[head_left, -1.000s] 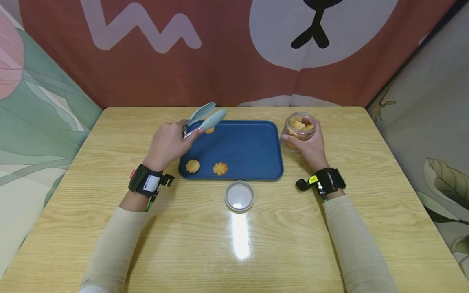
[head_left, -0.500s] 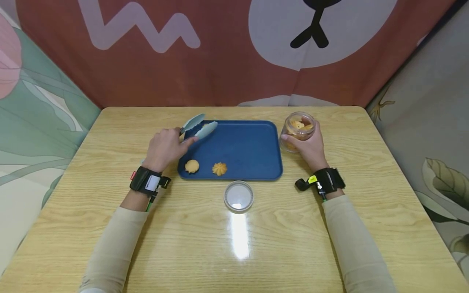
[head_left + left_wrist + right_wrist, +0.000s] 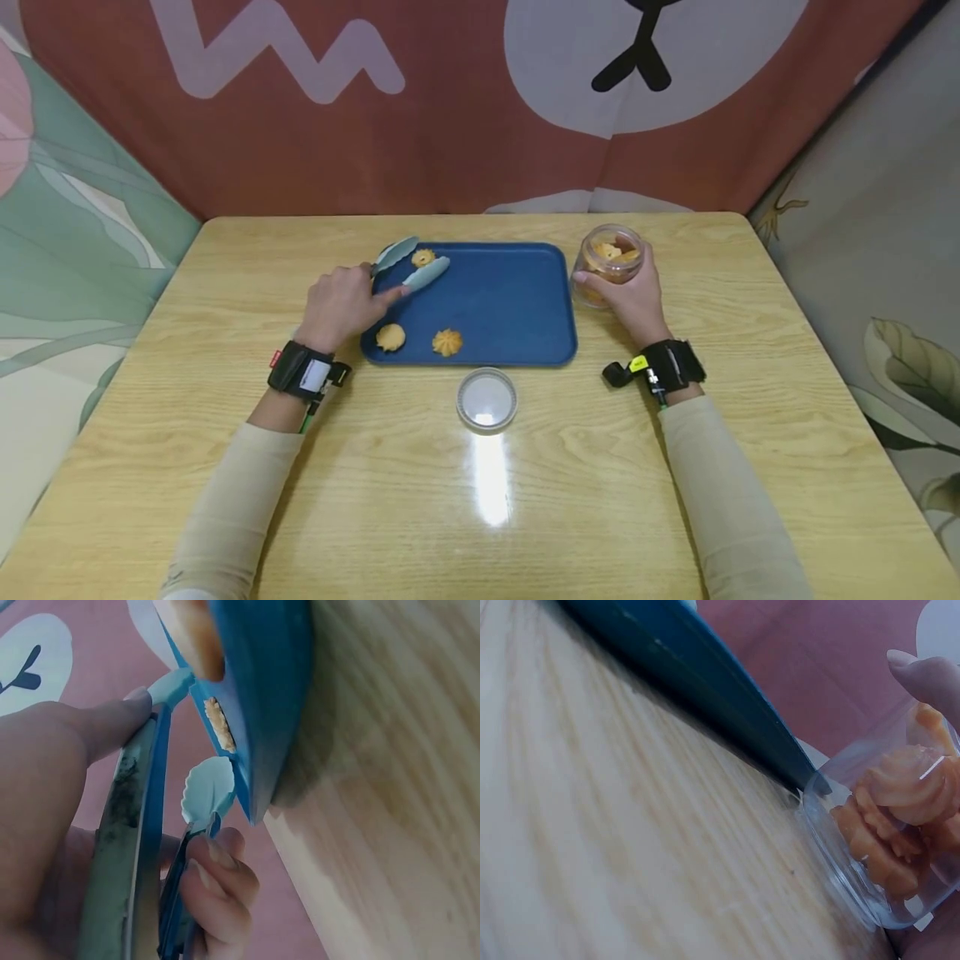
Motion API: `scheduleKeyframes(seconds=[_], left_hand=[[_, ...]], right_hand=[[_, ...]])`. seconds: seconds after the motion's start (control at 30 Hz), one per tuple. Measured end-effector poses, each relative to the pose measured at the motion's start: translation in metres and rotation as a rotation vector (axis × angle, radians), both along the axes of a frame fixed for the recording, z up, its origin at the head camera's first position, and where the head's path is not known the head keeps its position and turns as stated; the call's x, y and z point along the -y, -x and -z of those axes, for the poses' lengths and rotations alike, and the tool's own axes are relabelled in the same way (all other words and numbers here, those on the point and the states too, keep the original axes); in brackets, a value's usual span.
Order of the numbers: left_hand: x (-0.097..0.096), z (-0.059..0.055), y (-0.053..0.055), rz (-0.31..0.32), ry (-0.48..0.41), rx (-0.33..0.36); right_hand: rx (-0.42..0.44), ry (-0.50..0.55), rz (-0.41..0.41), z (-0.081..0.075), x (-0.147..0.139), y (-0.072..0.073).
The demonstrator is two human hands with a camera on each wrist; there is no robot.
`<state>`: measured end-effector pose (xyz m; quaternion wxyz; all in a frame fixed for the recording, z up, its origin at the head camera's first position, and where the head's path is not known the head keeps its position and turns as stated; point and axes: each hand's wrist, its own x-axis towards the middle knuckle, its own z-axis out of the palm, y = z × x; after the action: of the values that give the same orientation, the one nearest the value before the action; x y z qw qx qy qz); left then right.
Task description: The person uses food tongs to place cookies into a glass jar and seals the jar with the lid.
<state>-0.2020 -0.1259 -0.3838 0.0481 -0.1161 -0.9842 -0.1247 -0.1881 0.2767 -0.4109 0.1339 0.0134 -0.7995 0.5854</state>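
My left hand [image 3: 341, 308] grips a pair of tongs [image 3: 427, 273] with pale blue scalloped tips, spread apart. Between the tips, at the far left corner of the blue tray [image 3: 502, 304], lies a cookie [image 3: 423, 257]; the left wrist view shows that cookie [image 3: 219, 724] beyond the tips. Two more cookies rest along the tray's near side, a round one [image 3: 390, 337] and a ridged one [image 3: 447, 342]. Right of the tray, my right hand [image 3: 633, 296] holds a clear lidless jar [image 3: 592, 283], thumb and fingers round it. Swirled cookies [image 3: 907, 784] fill part of the jar.
A round clear lid [image 3: 487, 400] lies on the wooden table [image 3: 375, 500] just in front of the tray. Behind the table's far edge hangs a red patterned cloth [image 3: 450, 150].
My left hand has lowered the tongs toward the tray, so their tips now stand either side of the far-left cookie. The right hand and the jar stay in place.
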Motion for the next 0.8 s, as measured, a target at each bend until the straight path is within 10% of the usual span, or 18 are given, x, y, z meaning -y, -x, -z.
scheduleKeyframes(seconds=[0.8], left_hand=[[0.004,0.009,0.005,0.04,0.052,-0.139]], right_hand=[[-0.009,-0.003,0.018,0.03,-0.014,0.019]])
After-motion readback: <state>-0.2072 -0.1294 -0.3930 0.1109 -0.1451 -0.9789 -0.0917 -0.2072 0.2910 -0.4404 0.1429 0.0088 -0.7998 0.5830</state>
